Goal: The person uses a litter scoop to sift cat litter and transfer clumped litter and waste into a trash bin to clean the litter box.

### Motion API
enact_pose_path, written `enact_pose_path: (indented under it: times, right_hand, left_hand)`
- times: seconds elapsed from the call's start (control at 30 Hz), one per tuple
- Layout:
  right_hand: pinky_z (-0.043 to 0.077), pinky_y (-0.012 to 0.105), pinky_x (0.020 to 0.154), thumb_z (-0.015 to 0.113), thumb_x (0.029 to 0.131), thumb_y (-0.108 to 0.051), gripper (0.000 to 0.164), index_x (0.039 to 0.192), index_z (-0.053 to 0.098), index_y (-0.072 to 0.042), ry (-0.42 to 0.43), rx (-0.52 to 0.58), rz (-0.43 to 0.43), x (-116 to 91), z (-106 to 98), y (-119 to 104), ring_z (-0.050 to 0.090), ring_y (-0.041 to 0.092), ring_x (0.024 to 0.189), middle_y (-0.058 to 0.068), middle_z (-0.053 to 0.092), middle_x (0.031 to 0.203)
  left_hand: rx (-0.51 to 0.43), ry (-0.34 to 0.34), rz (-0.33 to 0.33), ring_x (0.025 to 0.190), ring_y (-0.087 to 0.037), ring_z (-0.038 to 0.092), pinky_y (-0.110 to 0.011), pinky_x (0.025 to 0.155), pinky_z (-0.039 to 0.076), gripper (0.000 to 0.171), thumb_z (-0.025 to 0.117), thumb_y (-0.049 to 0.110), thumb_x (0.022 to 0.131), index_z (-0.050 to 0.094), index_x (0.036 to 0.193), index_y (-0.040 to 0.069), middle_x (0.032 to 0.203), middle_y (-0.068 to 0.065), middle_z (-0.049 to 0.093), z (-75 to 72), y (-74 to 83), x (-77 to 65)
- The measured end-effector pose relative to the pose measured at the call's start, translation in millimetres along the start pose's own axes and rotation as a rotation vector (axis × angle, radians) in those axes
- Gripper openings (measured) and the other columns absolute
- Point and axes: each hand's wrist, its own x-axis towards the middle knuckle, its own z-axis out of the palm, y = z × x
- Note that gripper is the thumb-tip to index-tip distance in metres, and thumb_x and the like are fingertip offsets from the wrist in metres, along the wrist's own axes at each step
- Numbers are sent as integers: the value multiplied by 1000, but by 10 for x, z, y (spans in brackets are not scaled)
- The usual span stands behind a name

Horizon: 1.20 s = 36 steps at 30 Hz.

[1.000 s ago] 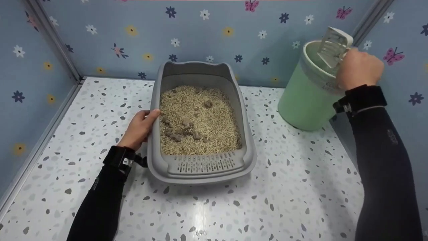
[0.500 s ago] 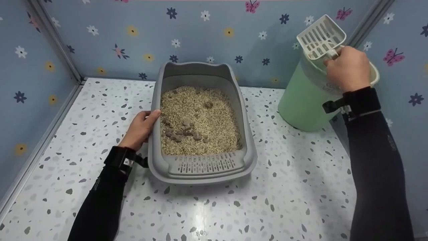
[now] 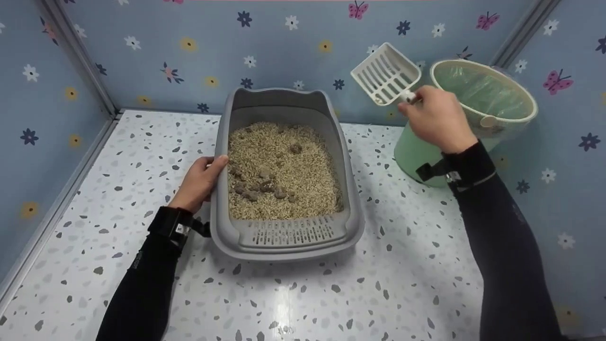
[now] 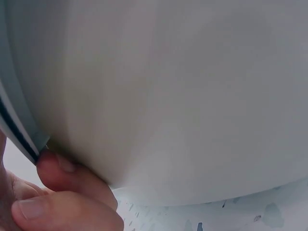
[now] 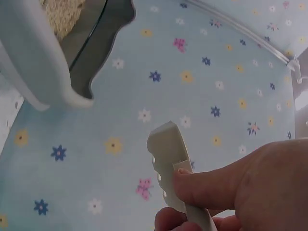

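Observation:
A grey litter box (image 3: 287,251) stands on the speckled surface, filled with tan pellet litter (image 3: 307,175). Dark clumps (image 3: 265,185) lie in the litter, mostly toward its front left. My left hand (image 3: 198,183) grips the box's left rim, thumb on top; the left wrist view shows fingers (image 4: 72,207) curled beneath the rim. My right hand (image 3: 440,116) holds a white slotted litter scoop (image 3: 387,73) by its handle, in the air right of the box. A small bit clings near the scoop's handle end. In the right wrist view the scoop (image 5: 168,149) appears side-on, thumb along the handle.
A green bin (image 3: 416,156) with a cream rim and a clear liner stands at the back right, partly behind my right hand. Flower-patterned panels (image 3: 156,47) enclose the surface at the back and both sides. Speckled tabletop (image 3: 378,284) runs along the front.
My right hand has moved left from over the bin, bringing the scoop toward the litter box. The scoop has turned so its slotted face shows. The left hand and the box stay put.

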Motion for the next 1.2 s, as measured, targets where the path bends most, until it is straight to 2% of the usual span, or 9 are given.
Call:
enact_pose_path:
  times: [0.13,0.2,0.37,0.47,0.63,0.73,0.83,0.97,1.2]
  right_hand:
    - [48,39,64,67,113,-32,38,124,72,4,-48,13,-113,-101,265,-219,59,27,75,17,72,103]
    - [52,41,68,67,113,-31,36,124,72,3,-98,19,-148,-140,404,-324,62,27,77,16,73,103]
    - [61,43,72,68,112,-27,37,135,65,2,-319,27,-164,-215,758,-565,68,28,85,14,73,113]
    - [62,46,77,68,112,-28,38,136,62,0,-421,-29,-181,-245,958,-660,69,30,90,14,72,115]
    - [62,49,79,71,109,-32,26,110,70,-6,-523,-203,-243,-270,1192,-766,69,30,83,10,72,97]
    - [60,46,71,73,105,-31,25,91,68,-11,-575,-310,-267,-271,1249,-835,65,26,74,6,68,86]
    - [56,42,61,73,98,-25,24,81,59,-15,-627,-404,-299,-250,1240,-916,59,22,66,3,62,80]
    - [51,39,57,69,88,-16,20,77,52,-18,-667,-489,-360,-218,1166,-1014,55,20,64,0,58,76]
    - [45,38,54,67,82,-12,24,71,47,-21,-765,-590,-372,-224,1131,-1150,49,19,65,-1,52,73]
  left_hand:
    - [-14,-2,7,61,-9,50,-25,47,44,86,63,66,108,46,153,-5,101,-10,57,10,15,-17]
    - [-9,-3,8,61,-9,51,-25,47,44,87,62,67,108,46,154,-5,101,-10,58,10,20,-14]
    - [2,-7,1,65,-10,56,-26,49,47,90,61,68,108,44,158,-4,108,-13,59,-7,37,-10]
    - [-9,-6,3,63,-10,55,-25,48,45,90,62,68,107,44,158,-4,106,-12,59,-10,42,-10]
    - [-28,-11,4,61,-9,47,-26,49,41,89,63,68,107,45,156,-4,95,-7,56,2,36,-20]
    - [-32,-11,-2,62,-9,46,-26,49,42,88,63,67,107,45,156,-4,94,-5,56,7,30,-30]
    - [-35,-4,-5,60,-8,46,-26,49,41,87,64,66,107,46,155,-4,92,-4,55,8,18,-42]
    - [-25,1,-7,60,-8,47,-26,48,42,87,63,67,107,46,154,-4,92,-6,56,2,17,-42]
    - [-18,-5,-13,70,-13,62,-28,52,53,88,63,69,107,46,156,-2,109,-12,62,-12,3,-26]
